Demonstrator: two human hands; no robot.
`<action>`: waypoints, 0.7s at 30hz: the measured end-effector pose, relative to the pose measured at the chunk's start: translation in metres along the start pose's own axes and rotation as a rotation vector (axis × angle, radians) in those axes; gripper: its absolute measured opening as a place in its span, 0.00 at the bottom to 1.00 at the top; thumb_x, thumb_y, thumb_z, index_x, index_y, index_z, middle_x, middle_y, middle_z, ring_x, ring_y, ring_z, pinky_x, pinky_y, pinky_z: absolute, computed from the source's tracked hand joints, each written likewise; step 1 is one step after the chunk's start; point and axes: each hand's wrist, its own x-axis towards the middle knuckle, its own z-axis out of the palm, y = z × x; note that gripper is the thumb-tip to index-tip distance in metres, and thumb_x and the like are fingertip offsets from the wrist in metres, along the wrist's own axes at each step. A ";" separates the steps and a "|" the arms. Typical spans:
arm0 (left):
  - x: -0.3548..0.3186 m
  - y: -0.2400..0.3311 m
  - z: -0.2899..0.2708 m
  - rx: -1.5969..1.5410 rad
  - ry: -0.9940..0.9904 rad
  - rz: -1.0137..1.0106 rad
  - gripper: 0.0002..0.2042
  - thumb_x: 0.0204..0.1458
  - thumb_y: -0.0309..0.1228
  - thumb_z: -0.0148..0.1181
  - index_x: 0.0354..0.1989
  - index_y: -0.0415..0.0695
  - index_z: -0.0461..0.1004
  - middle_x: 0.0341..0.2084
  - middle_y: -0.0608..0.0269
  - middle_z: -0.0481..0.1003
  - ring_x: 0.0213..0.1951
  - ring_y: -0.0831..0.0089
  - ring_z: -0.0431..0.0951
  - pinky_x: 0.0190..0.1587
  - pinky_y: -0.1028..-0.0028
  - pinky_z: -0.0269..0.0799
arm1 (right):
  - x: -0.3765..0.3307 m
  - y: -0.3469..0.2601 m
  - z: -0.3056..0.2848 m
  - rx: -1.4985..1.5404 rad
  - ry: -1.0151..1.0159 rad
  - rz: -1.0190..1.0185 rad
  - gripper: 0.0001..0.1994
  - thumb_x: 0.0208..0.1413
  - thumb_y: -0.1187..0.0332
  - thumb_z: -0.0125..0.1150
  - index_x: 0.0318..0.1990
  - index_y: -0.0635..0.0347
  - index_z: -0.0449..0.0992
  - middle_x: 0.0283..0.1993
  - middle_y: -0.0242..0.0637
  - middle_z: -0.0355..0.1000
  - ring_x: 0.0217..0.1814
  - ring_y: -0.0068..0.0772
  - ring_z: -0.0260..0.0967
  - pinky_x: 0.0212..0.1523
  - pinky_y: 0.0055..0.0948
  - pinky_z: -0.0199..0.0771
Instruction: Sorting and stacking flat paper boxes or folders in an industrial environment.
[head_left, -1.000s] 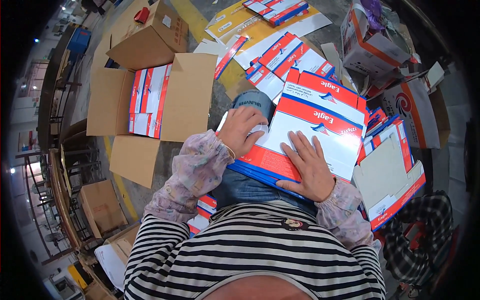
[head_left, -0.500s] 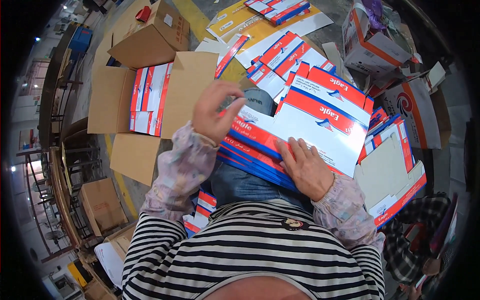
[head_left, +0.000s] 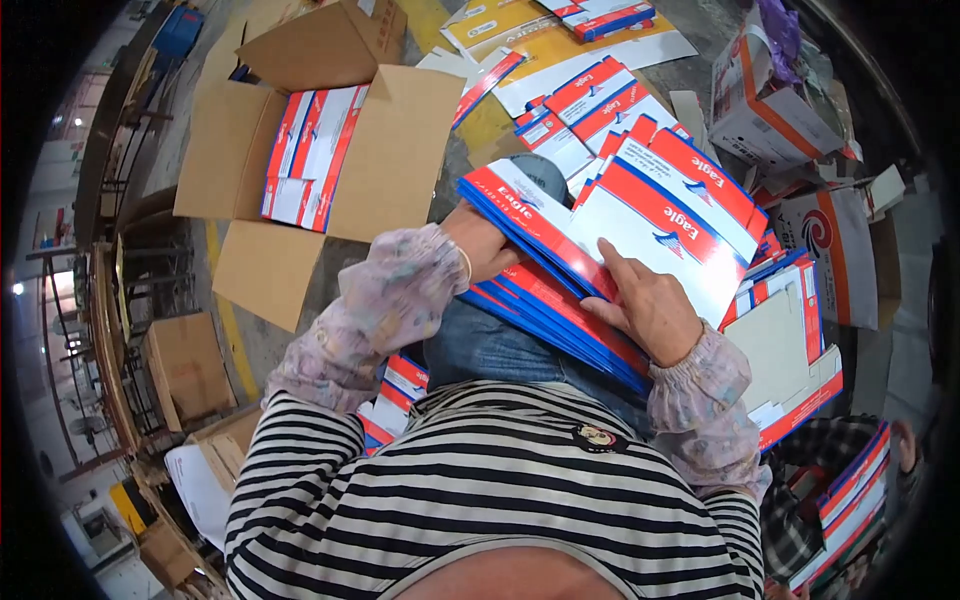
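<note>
Across my lap lies a stack of flattened cartons (head_left: 590, 335), white, red and blue. My left hand (head_left: 478, 240) has hold of the raised left end of the upper flattened cartons (head_left: 520, 200); its fingertips are hidden under them. A gap shows between these and the lower ones. On the right part of the stack rests my right hand (head_left: 655, 305), its index finger stretched out over the top carton and its thumb by the near edge. More printed flattened cartons (head_left: 680, 215) overlap just beyond it.
An open brown box (head_left: 400, 150) at the far left holds similar cartons upright. More flattened cartons (head_left: 590, 100) lie beyond my knees. Unprinted carton backs (head_left: 775, 335) show at right. A co-worker's checked sleeve (head_left: 850, 450) and cartons are at lower right. White-and-orange boxes (head_left: 760, 110) stand far right.
My left hand has gone from above the stack to beneath its upper cartons, whose left end has risen. My right hand has shifted slightly right and up in the picture.
</note>
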 end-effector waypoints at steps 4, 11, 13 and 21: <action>-0.001 -0.007 0.005 0.128 0.060 0.121 0.21 0.48 0.40 0.58 0.50 0.48 0.70 0.52 0.51 0.66 0.56 0.50 0.62 0.58 0.58 0.57 | -0.003 -0.005 0.006 -0.076 0.019 -0.002 0.27 0.53 0.60 0.56 0.59 0.61 0.59 0.36 0.51 0.72 0.29 0.46 0.73 0.28 0.36 0.75; -0.022 -0.014 -0.038 -0.037 0.129 -0.062 0.15 0.43 0.41 0.61 0.27 0.40 0.76 0.26 0.52 0.73 0.32 0.58 0.74 0.37 0.64 0.69 | 0.006 -0.001 -0.013 0.028 0.045 -0.052 0.30 0.52 0.79 0.46 0.64 0.51 0.51 0.33 0.50 0.72 0.24 0.46 0.72 0.24 0.39 0.74; -0.028 -0.013 -0.044 -0.146 0.336 -0.067 0.13 0.42 0.39 0.61 0.25 0.40 0.75 0.25 0.53 0.73 0.32 0.58 0.73 0.37 0.64 0.69 | 0.008 -0.001 -0.015 -0.039 0.007 -0.056 0.31 0.51 0.79 0.46 0.64 0.50 0.51 0.34 0.50 0.72 0.25 0.46 0.72 0.25 0.39 0.75; 0.020 0.005 0.006 0.019 0.333 0.204 0.14 0.42 0.34 0.59 0.37 0.43 0.73 0.39 0.55 0.72 0.46 0.58 0.69 0.49 0.61 0.62 | 0.013 0.004 -0.013 0.058 0.119 -0.151 0.29 0.48 0.77 0.50 0.61 0.54 0.58 0.34 0.47 0.70 0.21 0.47 0.70 0.22 0.39 0.73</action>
